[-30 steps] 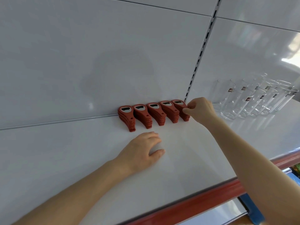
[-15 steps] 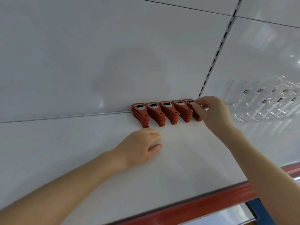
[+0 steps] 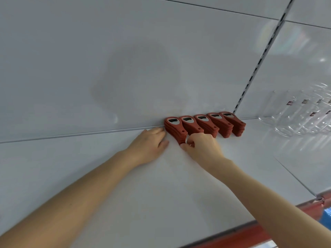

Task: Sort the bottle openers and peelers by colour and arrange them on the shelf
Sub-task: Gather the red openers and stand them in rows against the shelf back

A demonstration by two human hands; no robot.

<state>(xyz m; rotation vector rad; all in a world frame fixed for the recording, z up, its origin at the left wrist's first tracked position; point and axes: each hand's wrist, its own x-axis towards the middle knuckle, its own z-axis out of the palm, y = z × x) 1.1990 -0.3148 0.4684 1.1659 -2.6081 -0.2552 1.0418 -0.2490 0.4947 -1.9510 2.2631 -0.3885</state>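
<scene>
Five opener stacks (image 3: 206, 124) line the shelf (image 3: 125, 194) beside left hand (image 3: 148, 146), right hand (image 3: 203, 146).

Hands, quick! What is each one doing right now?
Left hand: open, flat on the shelf, fingers touching the leftmost opener stack.
Right hand: fingers curled at that stack's handles; grip cannot be told.

White shop shelving is sitting under soft, even light.

A glossy white back panel (image 3: 80, 56) is rising behind the white shelf (image 3: 161, 203), and a faint grey shadow (image 3: 136, 77) is lying across it. A slotted metal upright (image 3: 258, 65) is running up the panel at the right, dividing it from the next bay. A red edge strip (image 3: 241, 236) is lining the shelf front. Clear glasses (image 3: 295, 120) are standing at the far right, with glare (image 3: 322, 59) reflecting above them.
</scene>
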